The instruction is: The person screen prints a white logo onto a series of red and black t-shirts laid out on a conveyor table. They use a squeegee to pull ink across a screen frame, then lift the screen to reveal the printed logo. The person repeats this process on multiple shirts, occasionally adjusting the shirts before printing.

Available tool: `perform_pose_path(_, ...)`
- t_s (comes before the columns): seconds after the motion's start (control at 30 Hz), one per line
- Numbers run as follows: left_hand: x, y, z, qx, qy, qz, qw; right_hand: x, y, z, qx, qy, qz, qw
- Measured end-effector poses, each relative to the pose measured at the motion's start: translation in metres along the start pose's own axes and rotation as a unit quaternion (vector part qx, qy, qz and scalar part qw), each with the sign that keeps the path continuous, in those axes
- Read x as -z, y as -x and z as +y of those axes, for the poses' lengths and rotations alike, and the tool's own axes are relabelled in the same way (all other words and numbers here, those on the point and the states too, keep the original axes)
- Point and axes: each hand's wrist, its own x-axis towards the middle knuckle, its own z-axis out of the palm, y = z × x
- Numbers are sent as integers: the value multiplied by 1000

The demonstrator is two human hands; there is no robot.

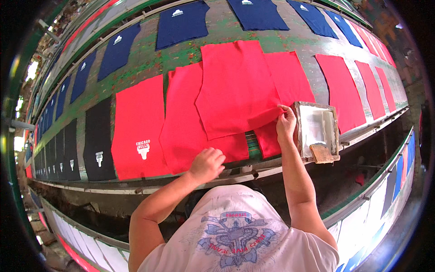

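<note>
A: Where does the main piece lie?

B: The top panel [238,86], plain red, lies near the middle of the surface [145,62]. It overlaps a left panel [183,106] and a right panel [291,75], both likewise red.

A: What is the state of each grip?

B: The right hand [286,121] pinches the top panel at its lower right corner, which is raised and folded over. The left hand [208,164] is positioned above the near edge of the left panel, fingers loosely curled around nothing visible. I cannot tell whether that grip is closed, nor whether the hand touches the cloth.

A: And the object beside the right hand?

B: A frame [336,131], rectangular, with worn edges and a pale, translucent inside. A wooden block [322,154] sits at its near end.

A: Which pieces lie around these?

B: Left of the left panel, a printed panel [138,113] in red bears a white horned head near its lower edge. Black panels [99,131] with similar prints continue the row leftward. Blue panels [183,27], bearing small white prints, line the far side. Beyond the frame, to the right, lie further plain red pieces [342,90].
</note>
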Motion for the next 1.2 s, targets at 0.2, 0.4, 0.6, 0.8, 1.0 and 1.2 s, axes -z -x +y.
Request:
perform_pose_path(0.2, -21, -6, 15, -1, -125, -44, 991, -2, -1, 7, 45, -1, 7, 999)
perform_pose_path(0.4, -23, -7, 12, 112, -21, 68, 991, 1, 0, 6, 36, -41, -33, 998)
perform_pose_path(0.6, 23, -4, -11, 327, 187, 345, 859, -5, -2, 13, 2, -10, -37, 999)
perform_pose_path(0.8, 107, -21, -24, 279, 64, 465, 838, -15, -1, 13, -3, -52, -73, 996)
perform_pose_path(1.0, 195, -41, -6, 233, 7, 589, 774, -8, 18, 3, 36, 93, -94, 991)
perform_pose_path(1.2, 283, -30, 34, 121, -135, 668, 722, 9, 58, -7, 67, 138, -115, 981)
